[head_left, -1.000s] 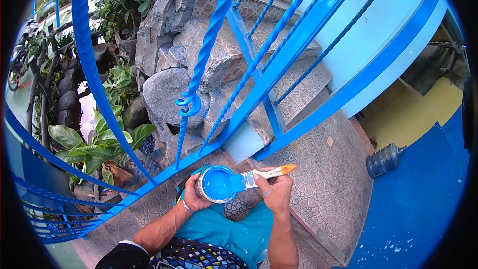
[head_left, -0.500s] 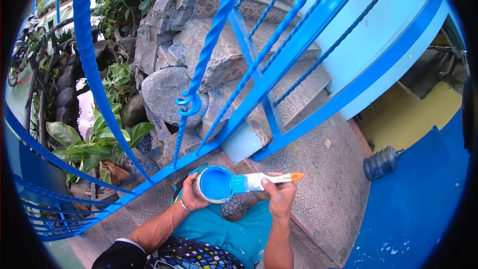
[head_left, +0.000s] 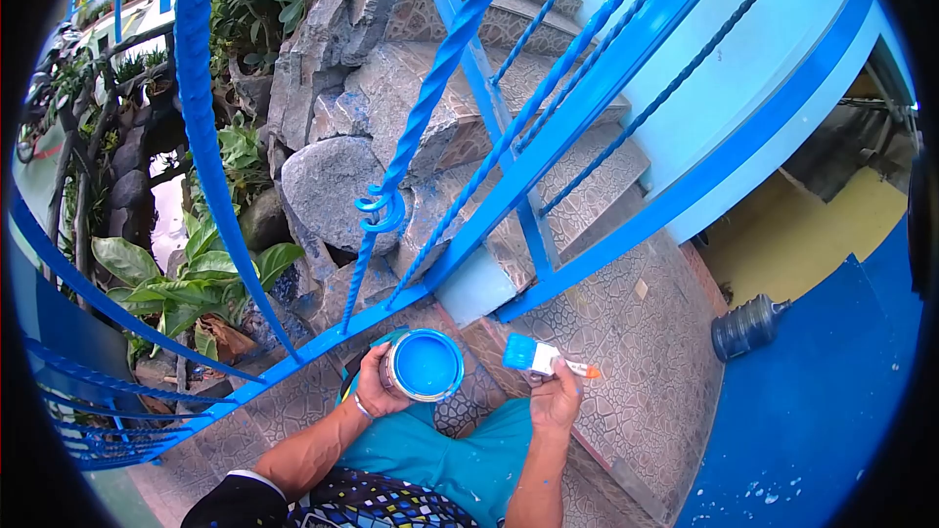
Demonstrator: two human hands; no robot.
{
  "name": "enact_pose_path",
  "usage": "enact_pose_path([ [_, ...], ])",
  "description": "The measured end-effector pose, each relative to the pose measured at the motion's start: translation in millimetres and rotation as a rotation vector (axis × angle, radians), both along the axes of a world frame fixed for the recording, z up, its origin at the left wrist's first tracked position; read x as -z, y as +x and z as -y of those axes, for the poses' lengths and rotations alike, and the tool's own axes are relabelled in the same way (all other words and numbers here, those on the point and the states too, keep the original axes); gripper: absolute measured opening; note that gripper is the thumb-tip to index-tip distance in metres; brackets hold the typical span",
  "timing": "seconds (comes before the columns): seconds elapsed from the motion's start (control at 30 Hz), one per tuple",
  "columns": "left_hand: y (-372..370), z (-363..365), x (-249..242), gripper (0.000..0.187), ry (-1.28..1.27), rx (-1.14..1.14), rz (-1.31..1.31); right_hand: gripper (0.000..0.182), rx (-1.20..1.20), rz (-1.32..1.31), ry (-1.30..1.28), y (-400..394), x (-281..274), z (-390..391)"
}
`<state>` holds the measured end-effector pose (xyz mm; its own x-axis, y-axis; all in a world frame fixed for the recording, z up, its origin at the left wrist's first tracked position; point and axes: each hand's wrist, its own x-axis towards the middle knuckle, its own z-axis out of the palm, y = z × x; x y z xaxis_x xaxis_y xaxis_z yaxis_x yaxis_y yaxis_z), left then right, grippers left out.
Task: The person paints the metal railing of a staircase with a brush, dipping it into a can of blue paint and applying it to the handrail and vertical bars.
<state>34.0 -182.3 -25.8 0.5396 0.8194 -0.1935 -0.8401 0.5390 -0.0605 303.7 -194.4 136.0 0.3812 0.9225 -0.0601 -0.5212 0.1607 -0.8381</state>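
Near the blue railing [head_left: 587, 110], the paint can [head_left: 423, 366] sits gripped in my left hand [head_left: 376, 379]; best kept level. Just right of it, my right hand [head_left: 558, 403] pinches the brush [head_left: 543, 359]; I'd keep its loaded bristles [head_left: 520, 351] over the can against drips.

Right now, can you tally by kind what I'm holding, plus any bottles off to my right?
Paint can: 1, in your left hand
Paintbrush: 1, in your right hand
Dark bottle: 1, on the right
Total: 3
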Motion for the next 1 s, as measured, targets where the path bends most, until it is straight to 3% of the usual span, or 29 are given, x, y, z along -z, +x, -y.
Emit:
enact_pose_path([
  [0.1, -0.9, -0.9, 5.0, 0.059, 0.003, 0.011, 0.020, 0.027, 0.071, -0.112, 0.000, 7.8, 12.0, -4.1],
  [0.27, 0.8, -1.3, 7.4, 0.059, 0.007, 0.006, -0.002, 0.038, 0.118, 0.251, 0.211, -4.8, -31.6, -23.0],
  [0.5, 0.0, -1.1, 0.8, 0.061, 0.012, 0.004, -0.008, 0.033, 0.185, 0.792, 0.386, -13.1, -67.9, -45.0],
  [0.53, -0.3, -1.9, 3.3, 0.061, 0.009, 0.006, -0.001, 0.027, 0.256, 0.882, 0.455, -16.2, -65.1, -53.8],
  [0.63, -1.1, -1.8, 4.1, 0.060, 0.016, 0.008, 0.018, 0.024, 0.358, 1.901, 0.861, -22.0, -107.4, -66.4],
  [0.67, -0.5, -1.9, 3.6, 0.060, 0.012, 0.004, 0.019, 0.024, 0.355, 2.026, 0.827, -30.5, -109.6, -68.7],
  [0.8, -0.3, -1.0, -1.4, 0.059, -0.006, 0.012, 0.024, 0.020, 0.088, 2.374, 0.894, -33.6, -98.2, -105.9],
  [0.9, -0.6, -1.8, 2.1, 0.059, -0.008, 0.006, 0.033, 0.018, -0.020, 2.455, 0.949, -31.4, -93.4, -125.9],
  [1.0, -1.2, -2.0, 5.6, 0.059, -0.011, 0.009, 0.045, 0.020, 0.055, 2.483, 1.017, -27.8, -96.3, -144.4],
])
